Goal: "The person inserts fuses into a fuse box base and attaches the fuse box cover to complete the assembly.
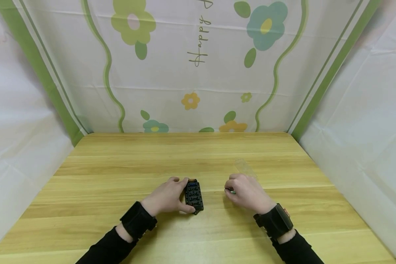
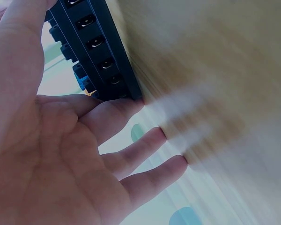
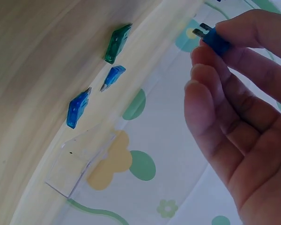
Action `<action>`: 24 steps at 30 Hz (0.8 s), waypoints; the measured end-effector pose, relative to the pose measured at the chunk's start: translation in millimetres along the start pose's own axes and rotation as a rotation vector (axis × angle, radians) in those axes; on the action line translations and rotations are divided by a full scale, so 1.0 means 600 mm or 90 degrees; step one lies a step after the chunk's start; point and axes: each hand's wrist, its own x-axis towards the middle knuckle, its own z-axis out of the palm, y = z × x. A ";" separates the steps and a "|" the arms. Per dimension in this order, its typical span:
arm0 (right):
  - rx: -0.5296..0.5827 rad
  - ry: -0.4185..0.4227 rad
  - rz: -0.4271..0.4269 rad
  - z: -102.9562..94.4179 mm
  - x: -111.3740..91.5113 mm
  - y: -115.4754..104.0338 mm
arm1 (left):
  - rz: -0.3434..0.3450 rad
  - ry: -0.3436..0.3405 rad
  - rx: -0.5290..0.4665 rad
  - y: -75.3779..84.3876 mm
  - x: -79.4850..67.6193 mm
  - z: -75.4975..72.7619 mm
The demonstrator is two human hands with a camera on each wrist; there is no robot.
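Observation:
A black fuse block (image 1: pixel 194 196) with a row of slots stands at the centre of the table. My left hand (image 1: pixel 166 196) grips it by its two ends, thumb at the near end and index finger at the far end. Small bits of blue and orange show near the block's far end. To the right, my right hand (image 1: pixel 247 192) pinches a blue blade fuse (image 3: pixel 217 43) between thumb and index finger, its metal prongs pointing out. Below that hand in the right wrist view lie a green fuse (image 3: pixel 118 43) and two blue fuses (image 3: pixel 78 108).
A clear plastic cover (image 1: pixel 245 168) lies on the wooden table (image 1: pixel 118 161) beyond my right hand. White cloth with a flower print (image 1: pixel 198 73) hangs at the back, and white cloth also flanks both sides.

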 end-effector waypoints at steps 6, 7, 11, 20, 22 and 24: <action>0.009 0.013 -0.011 -0.001 0.001 -0.002 | -0.003 0.000 0.001 0.000 0.000 0.000; 0.009 0.016 -0.013 -0.001 0.002 -0.003 | -0.003 0.000 0.001 0.000 0.000 0.000; 0.004 0.028 -0.021 0.001 0.004 -0.004 | -0.001 -0.001 0.003 -0.001 0.000 0.001; 0.020 0.047 -0.025 0.001 0.007 -0.007 | -0.002 -0.001 0.001 -0.002 0.000 0.002; 0.025 0.048 -0.030 0.001 0.008 -0.007 | -0.001 0.000 0.001 -0.001 0.000 0.001; 0.030 0.048 -0.033 0.001 0.009 -0.007 | -0.001 0.001 0.002 -0.001 0.001 0.001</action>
